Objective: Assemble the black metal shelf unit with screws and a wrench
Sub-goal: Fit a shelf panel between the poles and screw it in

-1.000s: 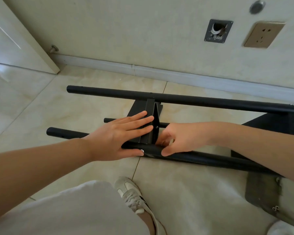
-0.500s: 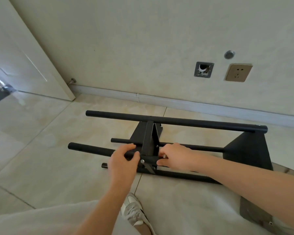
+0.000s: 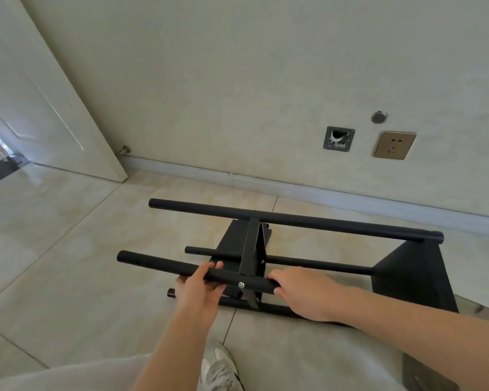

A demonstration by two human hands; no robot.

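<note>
The black metal shelf unit [image 3: 316,222] lies on its side on the tiled floor, with several long round poles running left to right. A middle shelf panel [image 3: 250,249] stands between the poles and an end panel [image 3: 412,266] closes the right side. My left hand [image 3: 199,289] wraps the near upper pole [image 3: 153,262] just left of a silver screw head [image 3: 241,285]. My right hand [image 3: 305,292] grips the same pole just right of that screw. No wrench is in view.
A wall with a brass socket [image 3: 395,145] and an open wall box [image 3: 338,138] stands close behind the unit. A white door [image 3: 40,103] is at the left with a doorstop [image 3: 124,150]. My shoe [image 3: 220,371] is below the hands.
The camera has pulled back and up. My left hand went from lying flat on the middle panel to curling around the near pole; my right hand slid from the joint onto the pole.
</note>
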